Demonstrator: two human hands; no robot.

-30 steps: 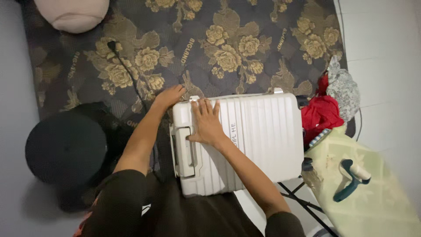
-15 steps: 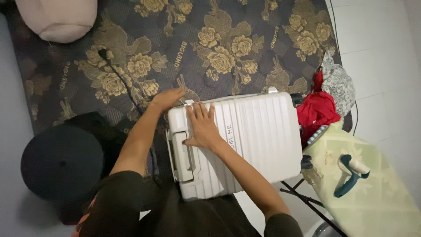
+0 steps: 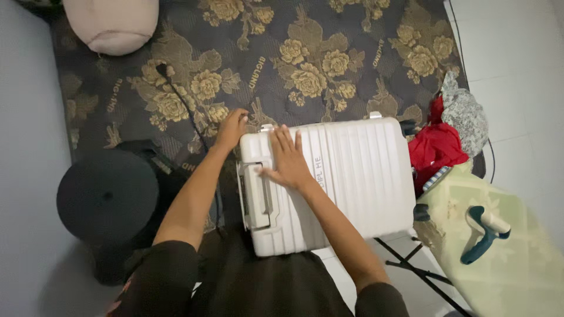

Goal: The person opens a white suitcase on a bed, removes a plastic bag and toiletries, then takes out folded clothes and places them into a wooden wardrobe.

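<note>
A white ribbed hard-shell suitcase (image 3: 352, 170) lies flat on a dark floral mattress (image 3: 305, 58), its handle end toward me. My right hand (image 3: 286, 157) rests palm down on the lid near the handle (image 3: 258, 196), fingers spread. My left hand (image 3: 232, 126) curls at the suitcase's far left corner, fingertips on its edge. Whether it pinches a zipper pull there I cannot tell.
A black round cap (image 3: 106, 196) sits at my left. A pink cushion (image 3: 111, 23) lies at the mattress's far end, with a black cable (image 3: 182, 105) beside it. Red and grey clothes (image 3: 437, 147) are piled at right. A green-covered ironing board (image 3: 499, 258) carries a teal brush (image 3: 483, 233).
My left hand has pulled back slightly and curled at the corner. My right hand stays on the lid. The view has shifted a little.
</note>
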